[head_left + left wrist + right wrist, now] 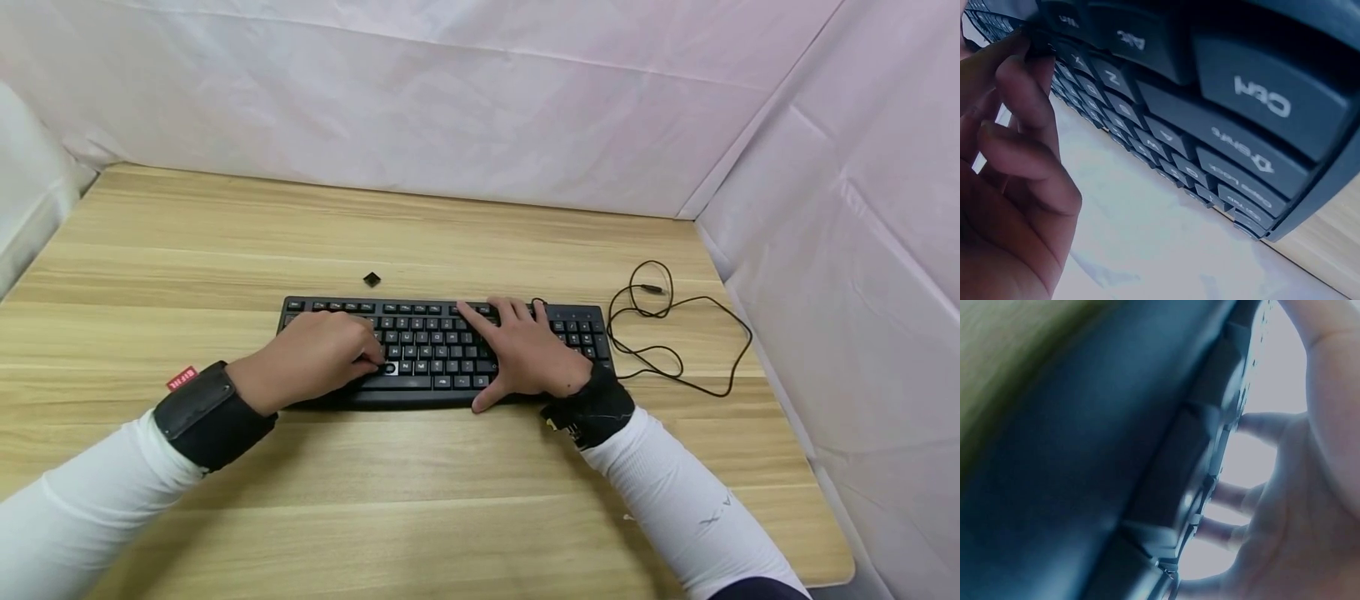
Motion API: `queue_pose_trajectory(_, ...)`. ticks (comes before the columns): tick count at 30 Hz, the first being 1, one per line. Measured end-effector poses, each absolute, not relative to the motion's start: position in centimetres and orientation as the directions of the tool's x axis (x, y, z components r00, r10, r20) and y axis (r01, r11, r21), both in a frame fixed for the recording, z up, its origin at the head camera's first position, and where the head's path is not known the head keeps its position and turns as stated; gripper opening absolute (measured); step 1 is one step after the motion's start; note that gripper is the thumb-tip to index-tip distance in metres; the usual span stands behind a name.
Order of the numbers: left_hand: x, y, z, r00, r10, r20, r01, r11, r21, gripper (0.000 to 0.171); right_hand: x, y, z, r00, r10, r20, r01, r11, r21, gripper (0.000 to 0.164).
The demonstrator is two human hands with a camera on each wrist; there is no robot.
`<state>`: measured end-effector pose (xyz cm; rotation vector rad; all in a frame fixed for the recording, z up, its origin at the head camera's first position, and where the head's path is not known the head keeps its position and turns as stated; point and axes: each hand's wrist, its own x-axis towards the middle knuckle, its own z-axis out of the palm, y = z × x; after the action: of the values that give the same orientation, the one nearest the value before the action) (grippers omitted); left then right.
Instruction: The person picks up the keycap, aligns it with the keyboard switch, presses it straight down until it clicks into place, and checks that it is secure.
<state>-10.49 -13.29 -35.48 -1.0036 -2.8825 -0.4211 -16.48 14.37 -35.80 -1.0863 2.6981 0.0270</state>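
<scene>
A black keyboard (408, 402) lies on the wooden table. Bent fingers and thumb of my left hand (315, 354) pinch at a keycap in the lower letter row. Right beside these fingertips, one spot (390, 368) lacks its cap and shows a light-edged socket. In the left wrist view the thumb and fingertips (1019, 81) meet low among the keys, and the pinched cap is mostly hidden. My right hand (525, 354) rests spread across the keyboard's right half, fingers reaching the back edge and thumb at the front edge. Behind the keyboard sits a loose black keycap (372, 279).
To the right of the keyboard, its thin black cable lies in loose loops, ending in a plug (652, 289). Pale cloth (450, 108) hangs behind the table (420, 500) and along its right side.
</scene>
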Motion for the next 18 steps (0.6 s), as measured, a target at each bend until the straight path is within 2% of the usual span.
queue_pose_trajectory(6, -10.64, -13.20, -35.60, -0.783, 0.605, 0.141, 0.621, 0.753, 0.218, 0.010, -16.46, 14.36, -35.70, -0.703, -0.676, -0.222, -0.682, 0.729, -0.062, 0.134)
queue_pose_trajectory(18, -10.81, -13.73, -35.32, -0.793, 0.602, 0.096, 0.604, 0.754, 0.260, 0.010, -16.34, 14.29, -35.43, -0.696, -0.683, -0.222, -0.687, 0.723, -0.071, 0.134)
